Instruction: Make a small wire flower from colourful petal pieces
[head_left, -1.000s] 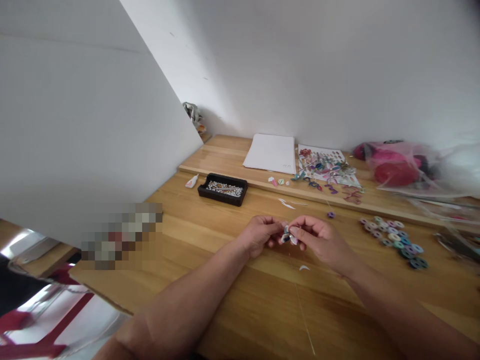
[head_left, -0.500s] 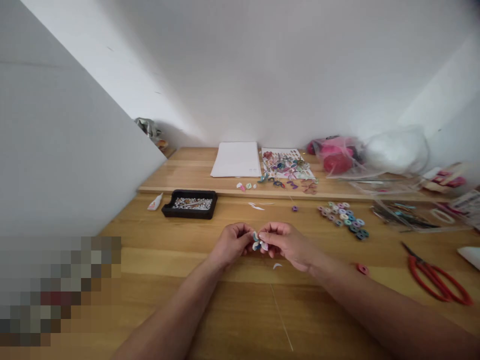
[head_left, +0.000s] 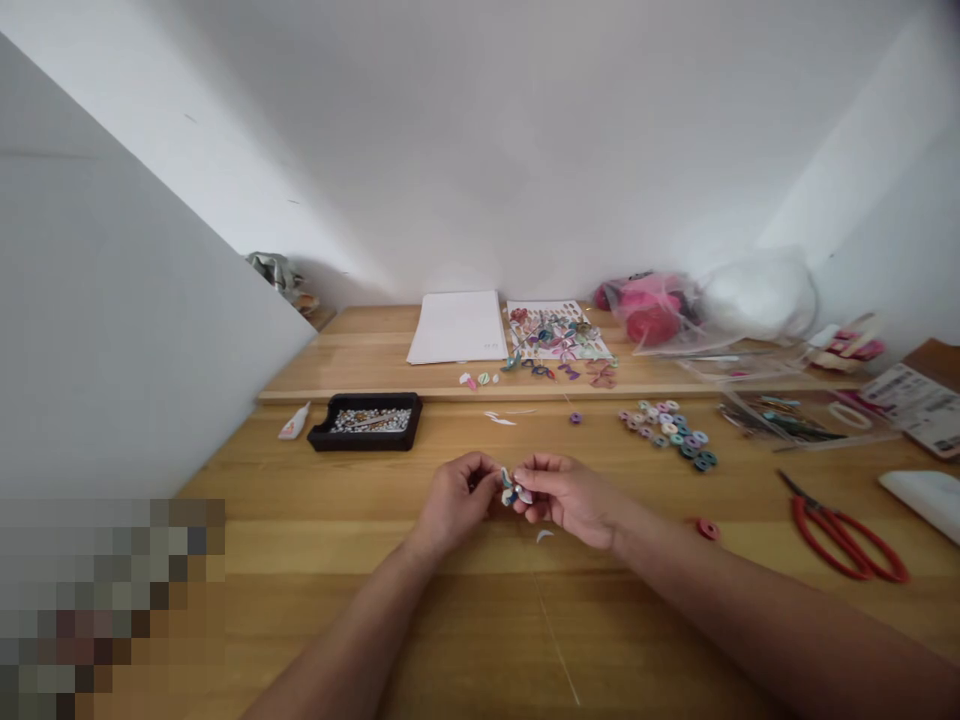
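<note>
Between my fingertips, above the wooden table, is a small petalled flower ornament [head_left: 513, 494] in blue, white and pale pink with a bright bead-like centre. My left hand [head_left: 459, 496] is closed and pinches its left side. My right hand [head_left: 568, 496] grips the right side between thumb and fingers, its lower fingers curled underneath. The hands partly hide the ornament. Just below my right hand lies a small white curved petal piece [head_left: 545, 536], and a thin pale thread [head_left: 556, 640] runs down the tabletop from near it.
A black tray [head_left: 321, 440] of beads and a glue tube [head_left: 295, 421] are at left. White paper [head_left: 456, 330] and a sheet with petal ornaments [head_left: 600, 345] lie on the raised back ledge. Thread spools [head_left: 667, 428], a red spool [head_left: 707, 528] and red-handled scissors [head_left: 847, 540] are at right.
My view has turned slightly right, so the table things sit further left and more of a cardboard box shows. Both hands keep their pinch on the flower ornament, with only slight finger movement.
</note>
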